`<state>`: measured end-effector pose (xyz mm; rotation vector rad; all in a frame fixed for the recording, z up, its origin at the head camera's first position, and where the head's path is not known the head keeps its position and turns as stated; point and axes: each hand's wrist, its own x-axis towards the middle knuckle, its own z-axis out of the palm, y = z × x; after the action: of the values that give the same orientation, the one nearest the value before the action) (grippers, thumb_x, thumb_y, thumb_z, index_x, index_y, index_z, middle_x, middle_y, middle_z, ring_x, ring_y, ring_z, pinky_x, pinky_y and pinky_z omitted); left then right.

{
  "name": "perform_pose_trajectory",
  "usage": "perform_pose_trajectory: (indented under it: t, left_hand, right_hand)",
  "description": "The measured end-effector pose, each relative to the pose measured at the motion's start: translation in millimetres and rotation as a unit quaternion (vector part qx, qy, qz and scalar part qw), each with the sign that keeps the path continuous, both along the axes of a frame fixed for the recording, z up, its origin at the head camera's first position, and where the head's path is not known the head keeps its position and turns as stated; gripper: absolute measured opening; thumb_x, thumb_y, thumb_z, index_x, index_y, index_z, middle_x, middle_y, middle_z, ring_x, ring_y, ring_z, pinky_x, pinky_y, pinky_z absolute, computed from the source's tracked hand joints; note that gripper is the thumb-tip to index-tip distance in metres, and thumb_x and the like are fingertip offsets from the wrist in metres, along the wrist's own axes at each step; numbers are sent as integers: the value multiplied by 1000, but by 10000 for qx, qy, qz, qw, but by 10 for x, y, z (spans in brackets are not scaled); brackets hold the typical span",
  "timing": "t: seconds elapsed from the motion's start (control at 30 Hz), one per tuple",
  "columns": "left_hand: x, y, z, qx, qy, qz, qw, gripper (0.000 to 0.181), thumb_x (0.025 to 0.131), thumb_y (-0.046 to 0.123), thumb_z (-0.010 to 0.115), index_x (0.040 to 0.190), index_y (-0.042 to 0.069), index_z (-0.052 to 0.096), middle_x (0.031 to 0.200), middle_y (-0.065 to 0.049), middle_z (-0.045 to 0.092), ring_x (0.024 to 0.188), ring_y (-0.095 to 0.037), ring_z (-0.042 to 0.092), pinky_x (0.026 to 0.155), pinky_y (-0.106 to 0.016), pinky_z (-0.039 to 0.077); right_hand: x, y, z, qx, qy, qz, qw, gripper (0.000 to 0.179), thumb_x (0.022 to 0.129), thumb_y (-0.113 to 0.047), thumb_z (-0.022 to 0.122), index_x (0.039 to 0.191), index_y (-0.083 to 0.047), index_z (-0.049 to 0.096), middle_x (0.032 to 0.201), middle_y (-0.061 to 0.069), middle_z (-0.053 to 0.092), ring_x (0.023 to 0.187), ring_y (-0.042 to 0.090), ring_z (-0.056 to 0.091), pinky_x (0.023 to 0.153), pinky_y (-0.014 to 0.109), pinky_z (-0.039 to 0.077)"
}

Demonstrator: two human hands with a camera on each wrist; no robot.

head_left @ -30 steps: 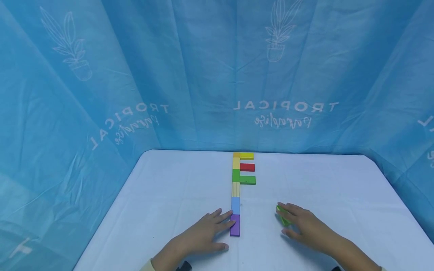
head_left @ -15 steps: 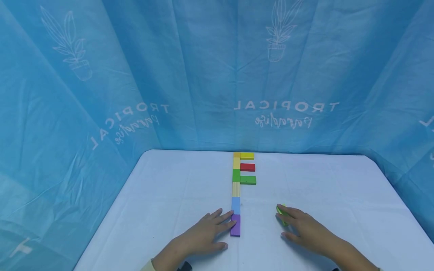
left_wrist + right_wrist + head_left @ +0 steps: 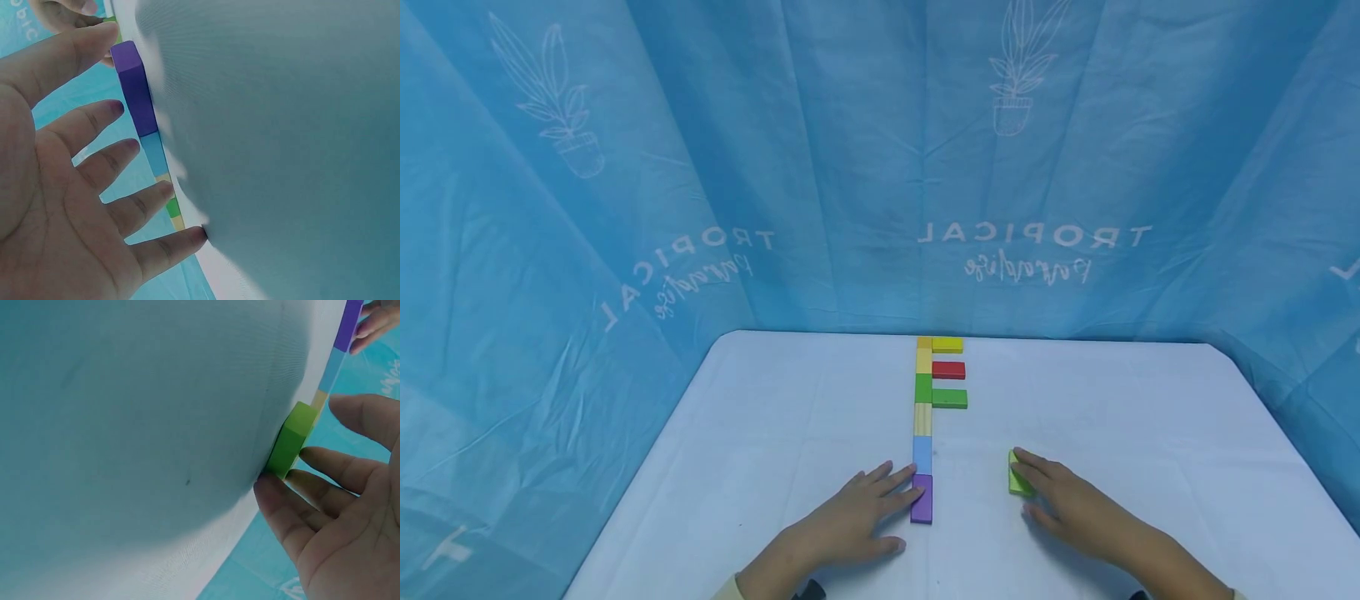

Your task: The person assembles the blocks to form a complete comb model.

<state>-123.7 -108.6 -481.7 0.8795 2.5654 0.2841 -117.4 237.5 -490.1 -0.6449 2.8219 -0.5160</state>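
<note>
A column of flat blocks runs front to back on the white table, its nearest one purple with a light blue block behind. Spread fingers of my left hand rest at the purple block, the fingertips on or beside its top. Off to the right lies a lime green block, long side front to back. My right hand touches it with nearly straight fingertips. In the right wrist view the thumb stands apart from the lime green block.
Farther back the column continues with plain wood, green and yellowish blocks. Yellow, red and green blocks stick out rightward from it. A blue curtain hangs behind the white table.
The lime green block has turned from slanted to nearly straight front to back, under my right fingertips. My right hand has shifted only a little; the left stays put.
</note>
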Motion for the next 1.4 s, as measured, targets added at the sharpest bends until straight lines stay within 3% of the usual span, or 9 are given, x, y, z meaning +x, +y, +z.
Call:
perform_pose_trajectory:
  t: [0.27,0.6,0.93,1.17,1.4]
  left_hand:
    - [25,-11,-1,97,158,-269,9995,71,95,54,61,157,38,32,170,10,19,158,-30,17,120,-62,31]
    - [40,-6,-1,62,214,-293,9993,71,94,56,62,157,38,33,170,10,20,158,-30,19,120,-63,32]
    - [39,13,5,-13,156,-230,9996,72,94,56,62,157,40,32,169,11,20,158,-29,19,120,-62,31]
    - [29,28,11,-12,119,-181,9998,71,95,55,62,157,40,31,170,11,19,158,-29,18,121,-61,31]
    - [10,27,-2,88,66,-70,9999,71,95,58,60,157,41,30,170,12,19,159,-28,17,122,-59,30]
  right_hand:
    - [3,-8,-6,-99,73,80,9999,48,98,-12,63,145,-4,54,160,13,41,144,37,46,111,51,45]
    - [16,-65,-12,299,1172,297,9922,46,92,-14,72,137,-7,63,147,12,55,135,33,55,107,48,51]
    - [-26,-173,-22,523,627,-56,9966,58,92,-29,75,144,-12,57,150,13,49,136,32,55,108,47,50]
    - [-20,-192,-5,575,898,118,9942,58,93,-34,73,144,-11,57,154,13,46,140,33,51,109,48,50]
    - [-9,-146,-37,476,1248,365,9904,42,93,-30,73,133,-17,68,149,6,54,134,30,57,106,47,52]
